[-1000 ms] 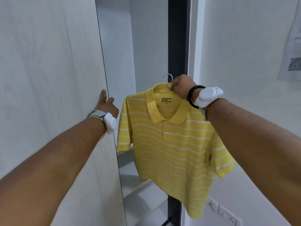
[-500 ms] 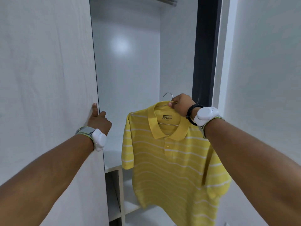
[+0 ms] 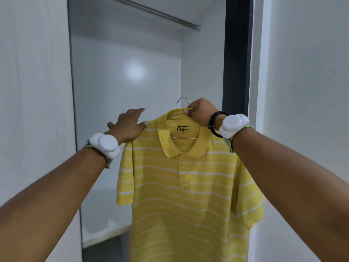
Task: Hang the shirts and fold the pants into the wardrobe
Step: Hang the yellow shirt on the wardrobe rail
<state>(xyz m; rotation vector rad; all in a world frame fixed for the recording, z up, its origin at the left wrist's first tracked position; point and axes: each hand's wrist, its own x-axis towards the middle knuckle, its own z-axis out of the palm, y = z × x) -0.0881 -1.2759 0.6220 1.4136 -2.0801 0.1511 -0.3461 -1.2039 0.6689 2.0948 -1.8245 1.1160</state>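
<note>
One yellow shirt [image 3: 185, 195] on one wire hanger [image 3: 182, 100], up in front of the open wardrobe [image 3: 122, 82], below its single rail [image 3: 160, 14]. I see right hand [image 3: 200, 115] pinching the hanger neck, left hand [image 3: 128, 125] fingers spread, touching the shirt's shoulder

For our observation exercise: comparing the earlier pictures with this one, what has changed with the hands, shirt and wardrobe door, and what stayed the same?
The left hand let go of the wardrobe door and moved right to the shoulder of the shirt, fingers open. More of the rail shows. Unchanged: the right hand pinches the hanger, shirt hanging from it.
</note>
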